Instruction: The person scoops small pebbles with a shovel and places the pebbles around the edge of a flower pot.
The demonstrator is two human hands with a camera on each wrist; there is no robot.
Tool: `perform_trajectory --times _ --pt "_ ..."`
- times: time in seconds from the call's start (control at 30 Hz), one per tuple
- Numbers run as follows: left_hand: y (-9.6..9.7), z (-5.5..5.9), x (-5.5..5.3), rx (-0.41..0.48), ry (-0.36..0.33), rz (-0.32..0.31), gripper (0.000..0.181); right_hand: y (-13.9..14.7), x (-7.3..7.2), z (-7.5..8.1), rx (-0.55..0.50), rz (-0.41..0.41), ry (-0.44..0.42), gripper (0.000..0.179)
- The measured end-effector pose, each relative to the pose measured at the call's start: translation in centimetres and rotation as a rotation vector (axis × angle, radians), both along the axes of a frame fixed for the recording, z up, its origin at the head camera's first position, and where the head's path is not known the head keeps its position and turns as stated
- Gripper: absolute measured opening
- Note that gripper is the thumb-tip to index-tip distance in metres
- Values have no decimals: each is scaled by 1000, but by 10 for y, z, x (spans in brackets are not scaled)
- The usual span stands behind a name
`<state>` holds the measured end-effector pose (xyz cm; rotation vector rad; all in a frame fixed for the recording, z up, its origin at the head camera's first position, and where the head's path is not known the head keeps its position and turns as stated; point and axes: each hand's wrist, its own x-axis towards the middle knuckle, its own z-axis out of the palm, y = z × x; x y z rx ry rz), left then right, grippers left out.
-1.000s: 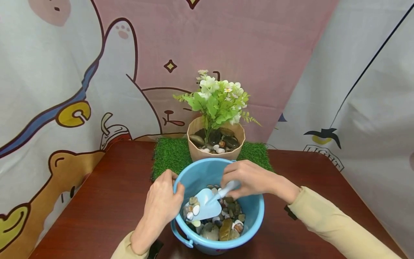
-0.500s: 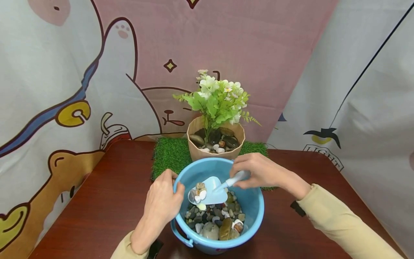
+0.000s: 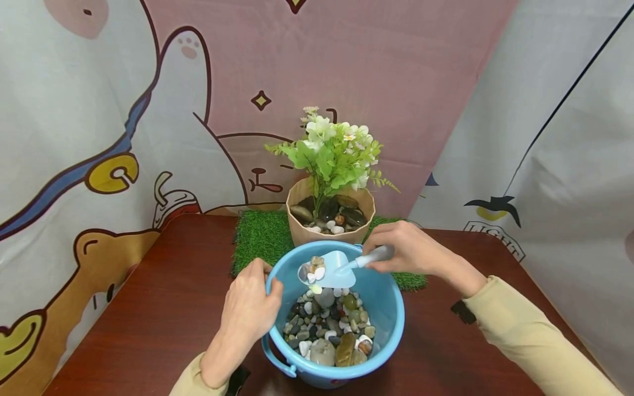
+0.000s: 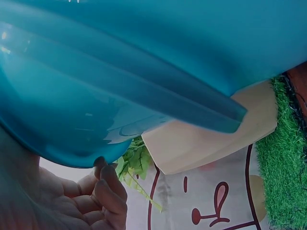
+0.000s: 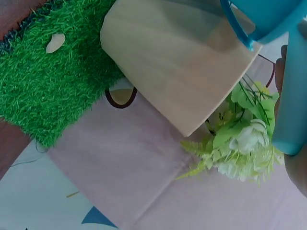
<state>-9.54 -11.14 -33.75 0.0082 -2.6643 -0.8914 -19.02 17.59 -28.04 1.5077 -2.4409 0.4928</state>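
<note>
A light blue bucket stands at the table's front, with many mixed pebbles in its bottom. My left hand grips its left rim, thumb inside; in the left wrist view the fingers curl at the edge of the bucket. My right hand holds the grey-ended handle of a light blue toy shovel over the bucket's back part. Several small pebbles lie near the tip of its blade. In the right wrist view the shovel handle shows at the right edge.
Right behind the bucket is a beige faceted flowerpot with stones and white-flowered greenery. It stands on a green turf mat, where a pale pebble lies. A brown table extends both sides; a cartoon cloth hangs behind.
My right hand has raised the shovel with its pebbles from the bucket's pebble bed, moving it back and slightly right. My left hand stays on the rim.
</note>
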Motion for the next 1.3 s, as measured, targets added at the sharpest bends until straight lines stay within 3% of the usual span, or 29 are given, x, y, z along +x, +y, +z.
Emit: perform_trajectory --times 0.5,0.9,1.03,1.3 --pt "0 1 0 4 -10 -4 15 10 -16 19 15 -280 -10 10" --pt "0 0 -1 4 -10 0 14 -7 -32 33 132 -488 -25 7" --pt "-1 0 -1 5 -11 1 14 -18 -35 33 210 -523 2 5" --pt "-1 -1 -1 4 -3 2 14 -40 -36 34 292 -505 125 4"
